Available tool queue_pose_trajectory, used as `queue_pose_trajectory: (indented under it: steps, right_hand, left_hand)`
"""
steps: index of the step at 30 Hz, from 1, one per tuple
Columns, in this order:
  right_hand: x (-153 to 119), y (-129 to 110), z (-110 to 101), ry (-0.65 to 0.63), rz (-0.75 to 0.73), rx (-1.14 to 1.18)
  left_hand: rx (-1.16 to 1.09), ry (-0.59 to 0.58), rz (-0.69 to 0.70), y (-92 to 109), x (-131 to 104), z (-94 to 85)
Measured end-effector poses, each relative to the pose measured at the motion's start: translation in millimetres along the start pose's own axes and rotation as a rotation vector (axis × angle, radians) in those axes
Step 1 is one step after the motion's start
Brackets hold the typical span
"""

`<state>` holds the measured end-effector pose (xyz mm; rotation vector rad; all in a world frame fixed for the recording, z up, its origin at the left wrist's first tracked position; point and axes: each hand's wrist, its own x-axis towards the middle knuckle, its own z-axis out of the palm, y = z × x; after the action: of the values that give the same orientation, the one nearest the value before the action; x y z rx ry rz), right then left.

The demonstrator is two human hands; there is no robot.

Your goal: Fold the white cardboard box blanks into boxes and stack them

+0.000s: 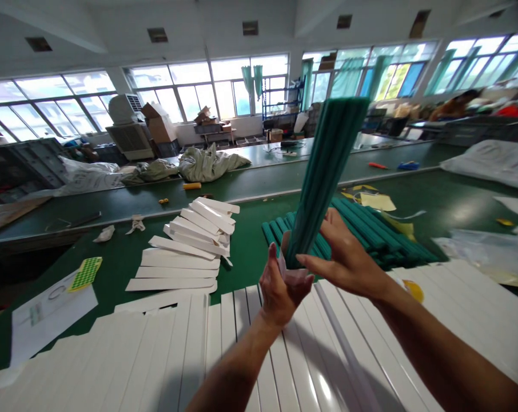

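Note:
My left hand is wrapped round the open end of a white box. A bundle of long green sticks stands upright, tilted to the right, with its lower end at the box's mouth. My right hand grips the bundle low down from the right, thumb and fingers near the box's edge. More green sticks lie on the table behind my hands. Below them, long white boxes lie side by side. A fanned pile of white boxes is at the left.
A paper sheet with a green sticker card lies at the left. Behind are an orange roll, crumpled sacks and a red tool. Plastic bags lie at the right. A person is far back right.

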<state>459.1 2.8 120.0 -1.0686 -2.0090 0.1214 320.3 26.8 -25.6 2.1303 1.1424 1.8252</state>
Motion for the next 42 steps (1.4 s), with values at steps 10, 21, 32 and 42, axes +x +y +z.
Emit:
queue_pose_trajectory:
  steps: [10, 21, 32, 42]
  right_hand:
    - [-31.6, 24.3, 40.9, 0.042, 0.268, 0.410]
    - [-49.0, 18.7, 86.3, 0.213, 0.691, 1.168]
    - [-35.4, 15.2, 110.1, 0.482, 0.643, 1.108]
    - [-19.5, 7.8, 108.9, 0.470, 0.532, 0.991]
  left_hand:
    - [0.070, 0.045, 0.109, -5.9, 6.9, -0.8]
    - [0.129, 0.059, 0.129, -10.8, 1.5, 2.4]
    - [-0.354, -0.075, -0.295, 14.4, 28.9, -29.5]
    - [-0.592, 0.093, -0.472, 14.3, 24.5, -17.5]
